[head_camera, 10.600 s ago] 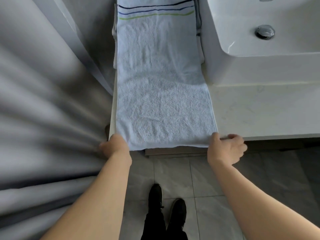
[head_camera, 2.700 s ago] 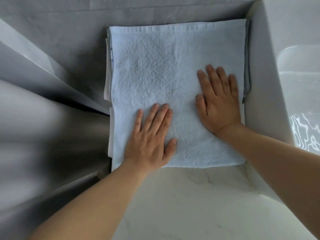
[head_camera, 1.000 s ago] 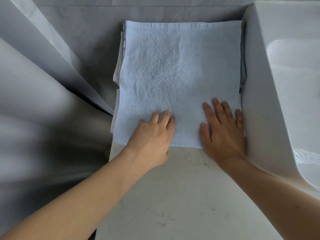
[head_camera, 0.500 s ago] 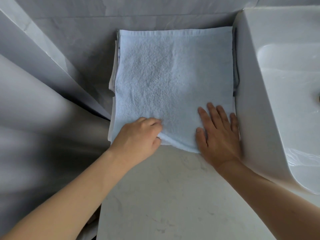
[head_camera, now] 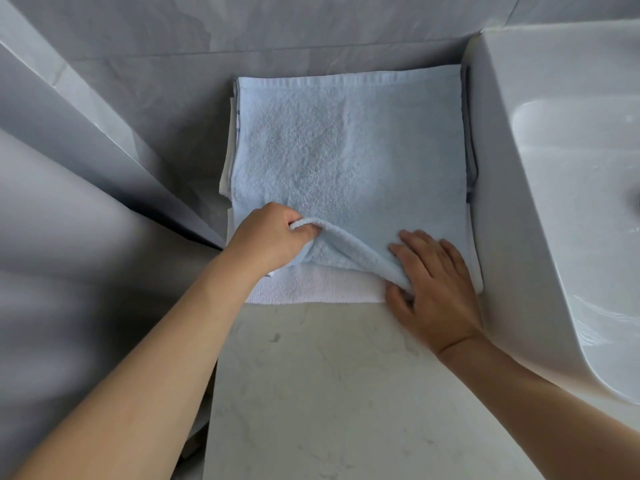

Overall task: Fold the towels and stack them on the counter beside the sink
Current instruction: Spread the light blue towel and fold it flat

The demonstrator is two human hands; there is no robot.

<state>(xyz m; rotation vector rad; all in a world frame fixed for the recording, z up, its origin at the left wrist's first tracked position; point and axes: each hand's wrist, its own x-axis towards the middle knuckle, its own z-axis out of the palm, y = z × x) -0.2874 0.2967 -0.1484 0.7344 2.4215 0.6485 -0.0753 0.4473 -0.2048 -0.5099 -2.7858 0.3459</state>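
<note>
L hand (head_camera: 273,237) lifts blue towel (head_camera: 346,150) edge, R hand (head_camera: 433,282) flat.

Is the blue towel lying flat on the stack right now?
No. The left hand pinches the blue towel by its near edge, lifted, baring a white towel beneath; the right hand presses flat.

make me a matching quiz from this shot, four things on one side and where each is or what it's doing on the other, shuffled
Things:
1. left hand
2. right hand
3. white towel
4. sink

States or places:
A. lies under the blue towel, near strip uncovered
B. at the right edge of the counter
C. pinches and lifts the blue towel's near edge
D. lies flat on the towels' near right corner

Pairs: 1-C, 2-D, 3-A, 4-B
</note>
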